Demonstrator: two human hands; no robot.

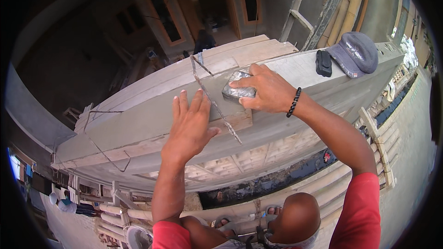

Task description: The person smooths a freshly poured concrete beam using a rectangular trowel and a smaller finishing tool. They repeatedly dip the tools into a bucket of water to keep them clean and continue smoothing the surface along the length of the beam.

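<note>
Long grey concrete ledge [147, 115], smooth top, darker left of the silver-grey block [233, 93], paler right of it. Block rests directly on the top. Well right of block: small black case [324, 63]; just past it, grey cap [364, 55]. Left of block, bent metal rod [215, 106] crosses over; contact with surface unclear
</note>
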